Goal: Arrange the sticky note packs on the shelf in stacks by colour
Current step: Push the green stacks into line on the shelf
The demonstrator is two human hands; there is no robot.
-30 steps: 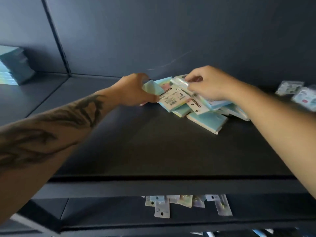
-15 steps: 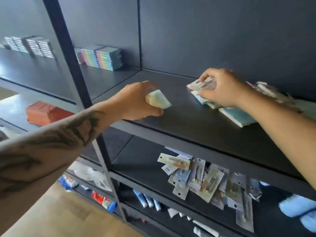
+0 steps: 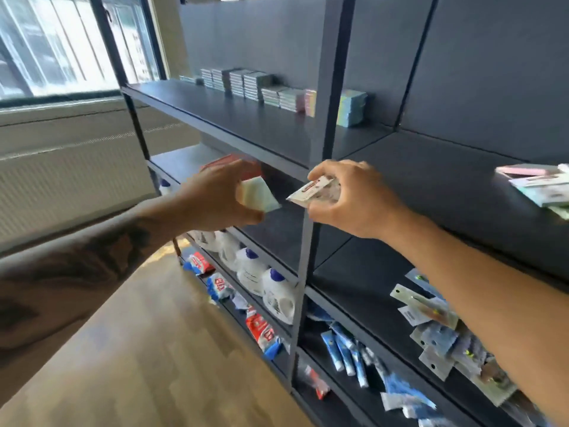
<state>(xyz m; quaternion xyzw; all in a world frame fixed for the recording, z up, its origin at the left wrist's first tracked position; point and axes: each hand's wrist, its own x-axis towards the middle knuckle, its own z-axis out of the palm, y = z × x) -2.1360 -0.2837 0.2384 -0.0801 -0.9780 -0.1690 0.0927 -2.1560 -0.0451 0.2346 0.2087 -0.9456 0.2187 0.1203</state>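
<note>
My left hand [image 3: 215, 195] grips a pale green and yellow sticky note pack [image 3: 258, 195] in front of the dark shelf unit. My right hand [image 3: 351, 198] pinches another pack with a white label [image 3: 314, 191] just to its right. Both packs hang in the air, off the shelf. A loose pile of packs [image 3: 538, 186] lies at the far right of the shelf board [image 3: 431, 180]. Neat stacks of packs [image 3: 255, 86] stand in a row at the back of the left shelf bay, ending with a taller stack [image 3: 351, 107] beside the upright post [image 3: 332, 87].
Lower shelves hold white bottles [image 3: 261, 278], red and blue packets [image 3: 261, 331], blue tubes [image 3: 348, 349] and hanging blister packs [image 3: 437, 340]. A wooden floor [image 3: 138, 349] lies below left, and a window [image 3: 55, 44] stands at the far left.
Both hands have left the pile, each carrying a pack to the left. The view has swung left, showing the stacked packs in the left bay.
</note>
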